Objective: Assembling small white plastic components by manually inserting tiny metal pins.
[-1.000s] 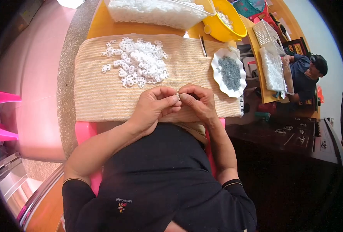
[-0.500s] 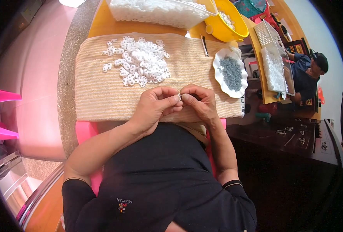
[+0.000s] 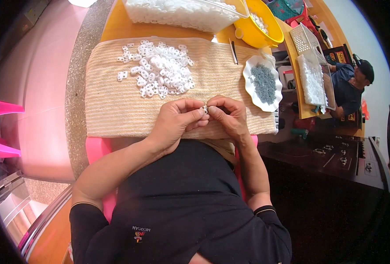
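Observation:
My left hand [image 3: 173, 118] pinches a small white plastic piece [image 3: 205, 108] with holes between thumb and forefinger, just above the towel's near part. Close against that piece, my right hand [image 3: 231, 118] has its thumb and forefinger pressed together; whatever is between these fingertips is too small to tell. Beyond my hands lies a heap of similar white two-holed plastic pieces [image 3: 164, 70] on the striped beige towel [image 3: 115, 110]. To the right, a white scalloped plate [image 3: 251, 91] holds many small thin grey pieces [image 3: 264, 83].
At the back stand a clear bin [image 3: 181, 22] of white pieces and a yellow basin [image 3: 253, 36]. Two slim tools [image 3: 234, 52], one black and one white, lie before the basin. Another person [image 3: 351, 83] sits at the right beside a table with a clear basket [image 3: 311, 81].
Both hands stay in place with only slight finger movement. The white piece between the fingertips has turned a little and shows more of its holes.

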`<state>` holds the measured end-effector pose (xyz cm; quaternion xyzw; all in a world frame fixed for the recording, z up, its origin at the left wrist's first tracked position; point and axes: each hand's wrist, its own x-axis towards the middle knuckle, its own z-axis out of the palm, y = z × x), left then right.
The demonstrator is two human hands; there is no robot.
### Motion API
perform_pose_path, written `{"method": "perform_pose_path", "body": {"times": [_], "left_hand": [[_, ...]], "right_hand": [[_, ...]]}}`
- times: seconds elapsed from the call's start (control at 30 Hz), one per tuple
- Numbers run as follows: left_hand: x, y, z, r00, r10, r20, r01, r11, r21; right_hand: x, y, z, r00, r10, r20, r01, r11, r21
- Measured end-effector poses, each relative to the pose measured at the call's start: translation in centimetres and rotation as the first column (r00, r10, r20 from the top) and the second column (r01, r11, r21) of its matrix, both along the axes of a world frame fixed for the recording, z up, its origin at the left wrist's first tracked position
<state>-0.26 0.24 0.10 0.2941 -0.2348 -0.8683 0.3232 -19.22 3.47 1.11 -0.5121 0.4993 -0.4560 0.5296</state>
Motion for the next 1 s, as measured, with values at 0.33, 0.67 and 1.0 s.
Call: {"method": "perform_pose_path", "body": {"times": [0.33,0.67,1.0], "left_hand": [[0.02,-0.02,0.24,1.000,0.002,0.004,-0.002,1.000,0.005],[-0.08,0.01,0.06,0.999,-0.007,0.034,0.008,1.000,-0.021],[-0.27,0.32,-0.37,0.997,0.033,0.065,-0.030,0.998,-0.047]], "right_hand": [[0.02,-0.09,-0.17,0.998,0.000,-0.060,-0.003,0.998,-0.058],[-0.12,-0.01,-0.42,0.992,0.025,-0.122,-0.035,0.996,-0.082],[0.11,0.08,-0.28,0.984,0.032,-0.177,-0.044,0.997,-0.062]]}}
